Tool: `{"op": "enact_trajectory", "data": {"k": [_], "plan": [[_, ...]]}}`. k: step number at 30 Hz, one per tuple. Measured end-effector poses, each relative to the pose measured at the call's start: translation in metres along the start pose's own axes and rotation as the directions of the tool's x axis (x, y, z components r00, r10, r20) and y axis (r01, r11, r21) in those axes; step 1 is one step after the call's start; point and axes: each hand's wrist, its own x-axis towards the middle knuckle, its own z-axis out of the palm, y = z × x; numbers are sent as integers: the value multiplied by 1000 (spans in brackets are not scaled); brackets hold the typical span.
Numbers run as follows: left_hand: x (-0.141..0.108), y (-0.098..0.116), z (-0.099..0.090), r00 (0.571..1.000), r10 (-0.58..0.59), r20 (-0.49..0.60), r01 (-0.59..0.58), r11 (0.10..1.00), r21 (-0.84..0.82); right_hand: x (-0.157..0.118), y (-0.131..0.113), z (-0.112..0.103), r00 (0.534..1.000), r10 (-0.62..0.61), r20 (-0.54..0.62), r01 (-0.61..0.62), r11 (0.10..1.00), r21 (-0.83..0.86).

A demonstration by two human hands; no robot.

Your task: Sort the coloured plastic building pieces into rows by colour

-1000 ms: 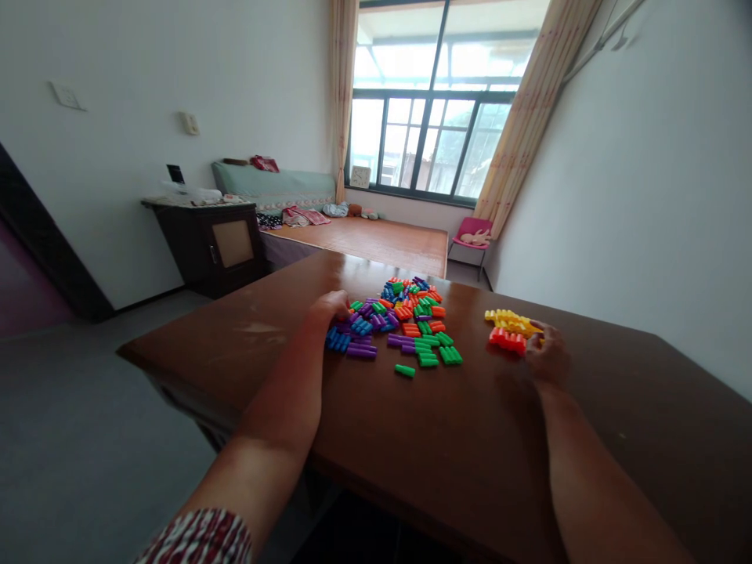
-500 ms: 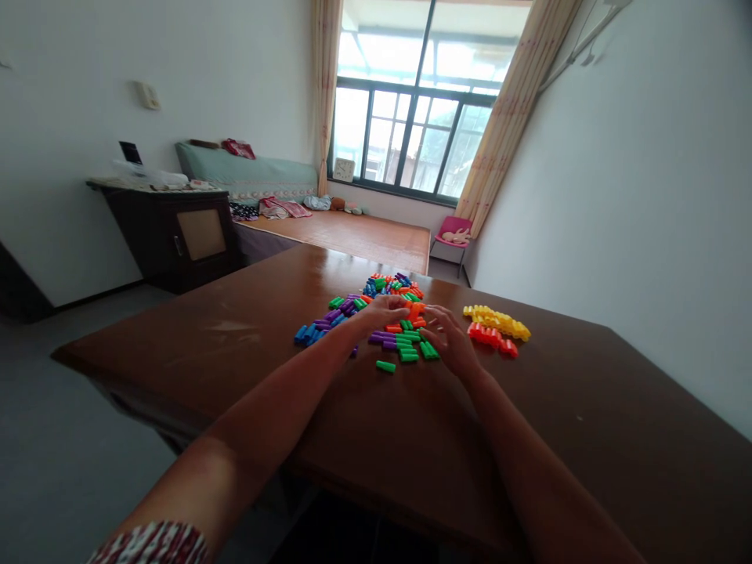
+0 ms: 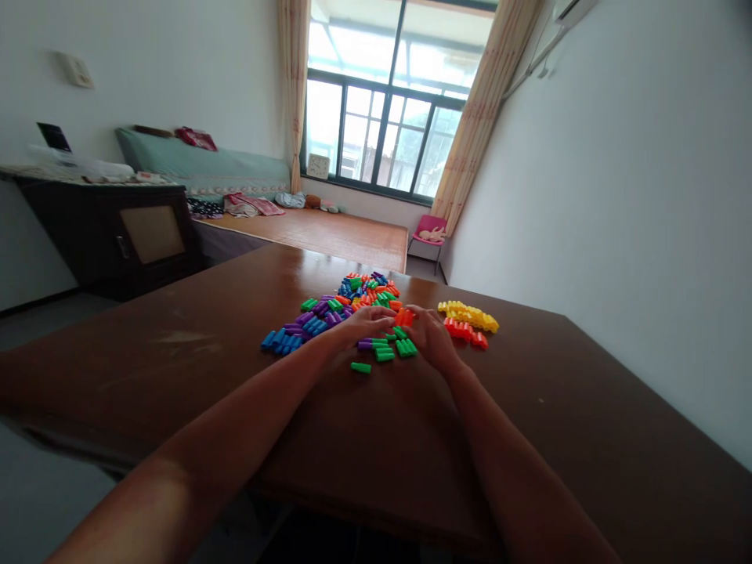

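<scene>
Small tube-shaped plastic pieces in blue, purple, green and orange lie in a loose pile [image 3: 329,317] on the brown table. My left hand [image 3: 371,319] reaches over the pile's near right side. Its fingers are bent, with the tips at the left end of a short row of orange pieces [image 3: 404,317]. My right hand [image 3: 432,335] is closed on the right side of that row, its fingertips partly hidden. Just below the hands lie joined green pieces [image 3: 406,347] and a single green piece [image 3: 360,367].
Right of my hands, a joined row of yellow pieces [image 3: 470,315] lies behind a red-orange row [image 3: 465,330]. The brown table [image 3: 376,439] runs toward a low bed [image 3: 329,231]. A dark cabinet [image 3: 106,235] stands left, and a pink chair [image 3: 428,231] beyond the table.
The view has turned to the right. Both hands and the orange row have shifted slightly right relative to the pile, and my right hand's fingers have closed in more on the row.
</scene>
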Motion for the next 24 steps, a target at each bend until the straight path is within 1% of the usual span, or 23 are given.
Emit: {"op": "enact_trajectory", "data": {"k": [1,2,3,4,6,7,8,9,10,13,16,18,20,22,23,24], "plan": [[0,1,0,1000,-1,-21,1,1000,15,-2,14,-6,995,80,-61,-82,996,-23],[0,1,-2,999,1,-39,0,999,33,-5,32,-14,976,172,-134,-179,983,-48],[1,1,-3,999,5,-51,-2,999,48,-10,52,-22,944,262,-203,-281,957,-73],[2,0,-6,998,9,-57,-6,998,57,-17,73,-31,903,343,-258,-378,920,-100],[4,-3,-11,998,18,-65,-14,998,58,-32,114,-47,797,504,-333,-567,814,-127],[6,-4,-14,997,21,-69,-18,998,53,-40,131,-53,755,559,-341,-629,766,-137],[7,-5,-16,997,24,-74,-20,999,45,-48,146,-56,726,602,-334,-671,725,-153],[7,-6,-17,997,25,-78,-22,999,38,-54,157,-57,709,632,-314,-697,695,-177],[8,-6,-19,996,26,-84,-24,999,32,-59,165,-57,704,651,-285,-708,675,-208],[8,-5,-21,994,25,-107,-24,1000,11,-66,172,-50,710,678,-191,-700,648,-301],[7,-5,-24,992,25,-126,-27,999,-17,-66,167,-44,720,683,-124,-677,653,-340],[8,-7,-27,992,35,-124,-39,999,-34,-65,164,-44,727,679,-108,-668,662,-340],[9,-8,-31,990,47,-130,-54,997,-48,-65,163,-46,738,663,-125,-663,678,-317],[10,-9,-36,985,58,-165,-69,996,-62,-65,164,-50,733,658,-173,-678,685,-264],[11,-8,-40,977,71,-202,-86,994,-65,-66,165,-51,714,669,-208,-700,675,-232],[12,-8,-45,964,90,-251,-109,992,-63,-66,167,-53,684,691,-236,-730,654,-200]]}}
